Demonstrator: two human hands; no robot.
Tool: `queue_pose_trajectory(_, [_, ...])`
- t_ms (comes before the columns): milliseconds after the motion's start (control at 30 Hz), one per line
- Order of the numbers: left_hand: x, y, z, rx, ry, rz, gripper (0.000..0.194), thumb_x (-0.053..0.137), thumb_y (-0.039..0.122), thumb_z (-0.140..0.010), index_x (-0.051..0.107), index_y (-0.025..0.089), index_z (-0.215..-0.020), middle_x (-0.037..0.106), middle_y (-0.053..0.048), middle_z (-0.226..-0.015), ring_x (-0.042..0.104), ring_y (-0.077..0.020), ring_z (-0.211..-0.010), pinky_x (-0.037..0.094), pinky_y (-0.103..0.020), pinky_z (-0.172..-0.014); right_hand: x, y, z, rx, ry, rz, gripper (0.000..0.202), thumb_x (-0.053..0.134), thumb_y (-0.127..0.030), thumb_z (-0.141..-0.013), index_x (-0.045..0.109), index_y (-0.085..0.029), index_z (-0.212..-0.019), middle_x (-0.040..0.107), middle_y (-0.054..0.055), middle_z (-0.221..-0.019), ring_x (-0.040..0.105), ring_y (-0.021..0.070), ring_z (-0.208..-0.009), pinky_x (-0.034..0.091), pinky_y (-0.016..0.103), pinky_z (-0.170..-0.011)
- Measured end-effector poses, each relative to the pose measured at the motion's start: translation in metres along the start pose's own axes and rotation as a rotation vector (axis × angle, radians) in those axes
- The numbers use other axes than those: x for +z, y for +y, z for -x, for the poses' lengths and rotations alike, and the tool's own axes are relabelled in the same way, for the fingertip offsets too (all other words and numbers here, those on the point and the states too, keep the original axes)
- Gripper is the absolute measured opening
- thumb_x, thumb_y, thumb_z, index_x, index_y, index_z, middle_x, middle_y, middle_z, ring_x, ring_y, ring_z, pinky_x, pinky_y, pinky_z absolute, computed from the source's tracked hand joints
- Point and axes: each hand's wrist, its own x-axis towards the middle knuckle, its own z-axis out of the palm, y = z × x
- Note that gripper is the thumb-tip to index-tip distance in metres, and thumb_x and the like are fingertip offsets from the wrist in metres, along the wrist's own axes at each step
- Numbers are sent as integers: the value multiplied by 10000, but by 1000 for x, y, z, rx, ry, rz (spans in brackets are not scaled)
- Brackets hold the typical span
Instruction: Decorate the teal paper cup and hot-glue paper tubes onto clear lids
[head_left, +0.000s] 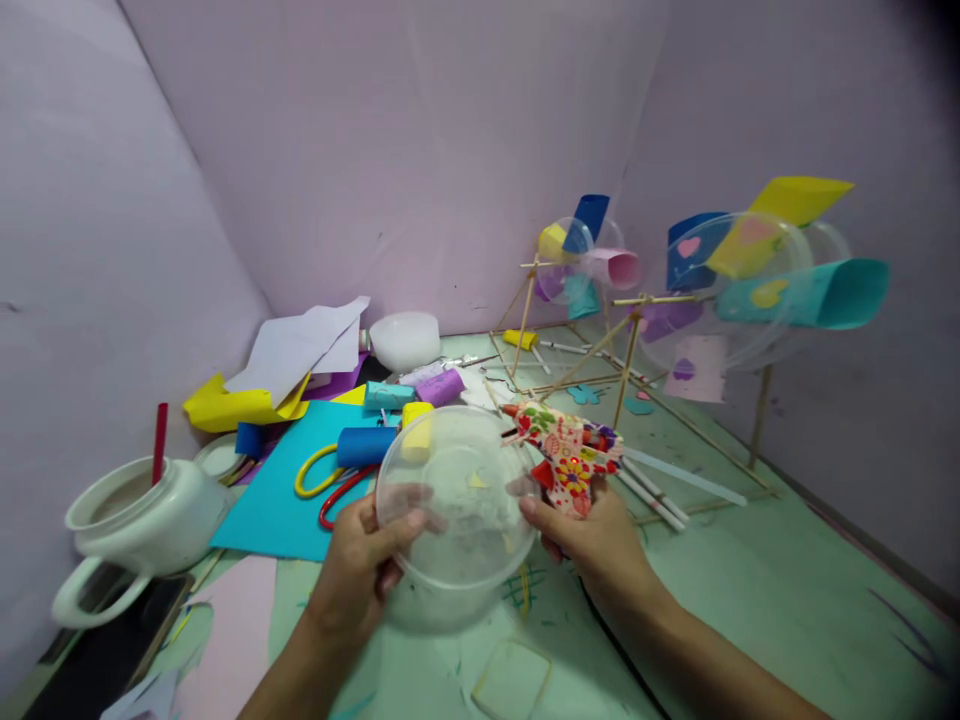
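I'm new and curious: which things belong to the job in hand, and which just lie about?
Seems part of the job:
clear plastic lid, held by left hand and right hand
floral glue gun, in right hand
blue paper tube, like those on the nearer pinwheel

Apparently just lying about:
white handled pot
white bowl
scissors

The glue gun (571,462) is right of the pot (169,518) and sheet (262,510), before one pinwheel (579,262).
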Motion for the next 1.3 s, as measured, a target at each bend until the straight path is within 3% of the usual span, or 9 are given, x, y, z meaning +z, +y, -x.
queue_pose_trajectory(100, [1, -1, -1, 69, 126, -81, 301, 745, 346, -536, 660, 115, -710, 649, -11, -519, 249, 1, -313, 197, -154, -318, -1, 1, -2, 11, 31, 106, 333, 725, -350, -635, 690, -161, -906, 736, 87, -819, 650, 215, -598, 495, 295, -476])
queue_pose_trajectory(167, [-1, -2, -4, 169, 232, -144, 257, 740, 339, -540, 667, 132, -674, 672, -10, -547, 336, -20, -343, 270, -161, -348, -3, 2, -2, -8, 37, 162, 356, 691, -380, -680, 687, -156, -957, 733, 107, -916, 665, 225, -654, 518, 320, -547])
queue_pose_trajectory(333, [-3, -3, -9, 260, 343, -304, 205, 712, 307, -564, 685, 156, -699, 720, -29, -613, 631, -146, -582, 479, -230, -556, -5, 3, 4, -91, -74, 294, 349, 631, -436, -735, 672, -141, -918, 725, 97, -811, 648, 220, -617, 520, 332, -585])
queue_pose_trajectory(467, [-1, -8, -9, 331, 359, -414, 216, 704, 329, -600, 692, 164, -739, 733, -31, -666, 661, -178, -626, 508, -269, -589, -2, 2, 10, -283, -273, 319, 257, 532, -363, -807, 651, -157, -904, 708, 60, -756, 646, 215, -658, 506, 303, -593])
queue_pose_trajectory(567, [0, -11, -7, 386, 371, -467, 219, 698, 337, -619, 698, 165, -755, 733, -30, -680, 664, -183, -625, 518, -276, -579, -1, 4, 11, -358, -316, 358, 230, 496, -339, -839, 640, -162, -809, 654, 37, -666, 589, 184, -567, 464, 276, -528])
queue_pose_trajectory(667, [1, -13, -6, 425, 369, -497, 209, 697, 333, -630, 702, 168, -759, 733, -27, -676, 665, -182, -614, 524, -273, -568, -1, 9, 12, -352, -306, 385, 225, 504, -343, -848, 645, -177, -790, 625, 25, -644, 577, 183, -562, 447, 265, -506])
queue_pose_trajectory(900, [-1, -17, -5, 559, 330, -562, 138, 680, 294, -664, 714, 180, -735, 732, -18, -652, 675, -190, -599, 530, -276, -550, 0, 17, 14, -329, -357, 371, 255, 503, -330, -863, 682, -221, -1009, 684, 36, -738, 629, 208, -643, 510, 283, -574])
queue_pose_trajectory(1133, [-3, -18, -4, 699, 294, -643, 106, 660, 257, -694, 725, 178, -718, 738, -32, -658, 691, -206, -613, 531, -273, -540, 2, 0, 13, -361, -420, 284, 314, 518, -313, -858, 687, -222, -1106, 717, 85, -1036, 658, 292, -953, 512, 408, -852])
queue_pose_trajectory(1300, [-3, -17, -3, 721, 289, -648, 103, 656, 247, -704, 725, 171, -714, 735, -33, -642, 685, -198, -588, 525, -263, -521, 1, 2, 16, -317, -423, 293, 266, 539, -317, -841, 712, -231, -1024, 733, 62, -853, 665, 283, -872, 521, 396, -829])
